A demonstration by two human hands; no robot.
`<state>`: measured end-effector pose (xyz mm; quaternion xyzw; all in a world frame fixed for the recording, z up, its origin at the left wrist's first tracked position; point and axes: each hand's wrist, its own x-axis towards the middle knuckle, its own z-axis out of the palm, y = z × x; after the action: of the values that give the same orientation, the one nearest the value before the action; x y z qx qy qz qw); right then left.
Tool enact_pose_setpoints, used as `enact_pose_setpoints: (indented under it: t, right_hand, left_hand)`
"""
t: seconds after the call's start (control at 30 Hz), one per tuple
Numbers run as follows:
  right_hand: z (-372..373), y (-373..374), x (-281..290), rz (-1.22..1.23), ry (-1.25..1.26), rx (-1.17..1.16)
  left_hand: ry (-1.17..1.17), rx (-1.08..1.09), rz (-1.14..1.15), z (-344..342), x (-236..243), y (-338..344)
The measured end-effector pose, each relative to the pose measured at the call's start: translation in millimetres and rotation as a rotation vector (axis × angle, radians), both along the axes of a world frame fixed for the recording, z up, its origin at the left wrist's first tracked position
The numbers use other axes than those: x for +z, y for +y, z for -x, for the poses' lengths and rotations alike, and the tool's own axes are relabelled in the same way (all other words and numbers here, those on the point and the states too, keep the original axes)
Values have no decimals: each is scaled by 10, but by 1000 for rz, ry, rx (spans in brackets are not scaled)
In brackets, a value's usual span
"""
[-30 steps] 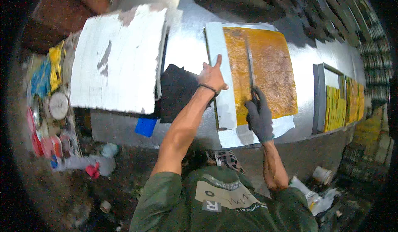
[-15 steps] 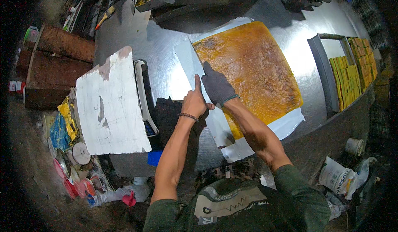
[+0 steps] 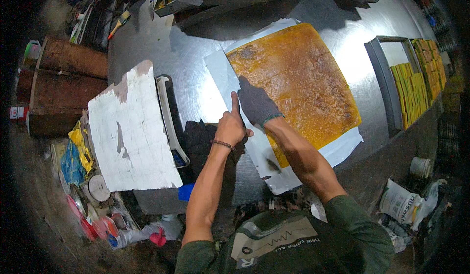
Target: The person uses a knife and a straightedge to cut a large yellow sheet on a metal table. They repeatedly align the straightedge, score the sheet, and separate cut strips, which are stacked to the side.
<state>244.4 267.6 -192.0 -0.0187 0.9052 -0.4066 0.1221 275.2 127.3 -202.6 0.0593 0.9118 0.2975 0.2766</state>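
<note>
A large orange-brown slab [image 3: 308,73] with a mottled, shiny top lies on pale sheeting [image 3: 342,144] on the metal table. Along its left edge runs a long, flat, light grey strip [image 3: 220,68]. My bare left hand [image 3: 231,127], with a beaded bracelet at the wrist, presses on this strip; its index finger points straight away from me and its thumb spreads to the right. Just right of it, my right hand [image 3: 258,102] in a dark glove lies where strip and slab meet. Its fingers are together, forefinger forward; anything under them is hidden.
A scale [image 3: 171,122] stands left of my arms, beside a worn white board [image 3: 129,132]. At the right, a grey frame [image 3: 383,85] borders rows of yellow-green pieces [image 3: 410,90]. Dark metal bars [image 3: 230,7] lie at the back, a brush [image 3: 119,23] at the far left.
The whole view has shifted slightly. Both hands have slid a very little toward me along the strip; slab and strip lie as before.
</note>
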Motion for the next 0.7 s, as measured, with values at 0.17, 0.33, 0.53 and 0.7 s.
enact_pose_setpoints:
  t: [0.17, 0.33, 0.53, 0.7]
  right_hand:
    - [-54, 44, -2, -12, -18, -1]
    - [-146, 74, 58, 4, -79, -12]
    - [-198, 63, 28, 71, 97, -38]
    - [-305, 105, -78, -31, 304, 56]
  left_hand:
    - [17, -16, 32, -6, -22, 2]
    - [19, -24, 26, -4, -3, 1]
    - [15, -18, 33, -30, -14, -4]
    - [44, -27, 60, 5, -47, 1]
